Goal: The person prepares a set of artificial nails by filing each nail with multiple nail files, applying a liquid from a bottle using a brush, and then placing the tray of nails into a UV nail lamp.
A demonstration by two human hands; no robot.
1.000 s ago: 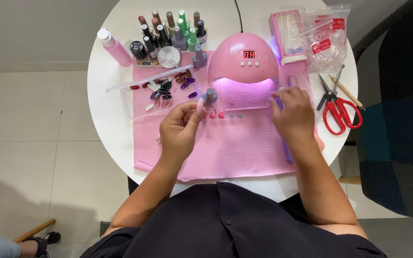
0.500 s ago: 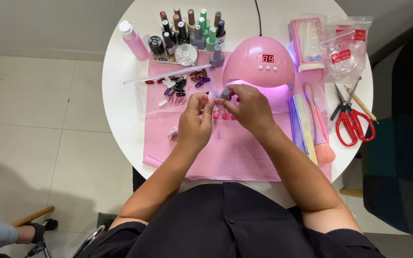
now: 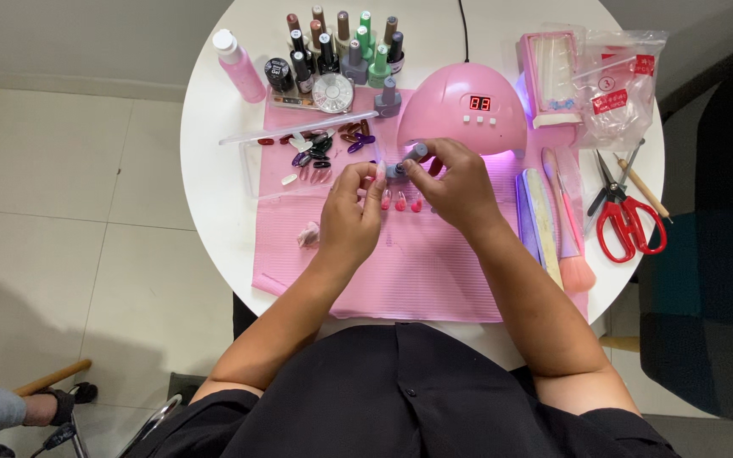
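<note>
Mid-frame, over pink mat (image 3: 417, 271): left hand (image 3: 349, 220) pinching grey bottle (image 3: 394, 170), right hand (image 3: 460, 182) pinching its cap (image 3: 419, 151). Just above, pink lamp (image 3: 464, 106) glowing.

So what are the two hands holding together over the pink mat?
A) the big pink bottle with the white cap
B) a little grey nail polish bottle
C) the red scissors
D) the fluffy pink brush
B: the left hand and the right hand meet on the small grey nail polish bottle just in front of the pink nail lamp, while the red scissors lie untouched at the table's right side.
</note>
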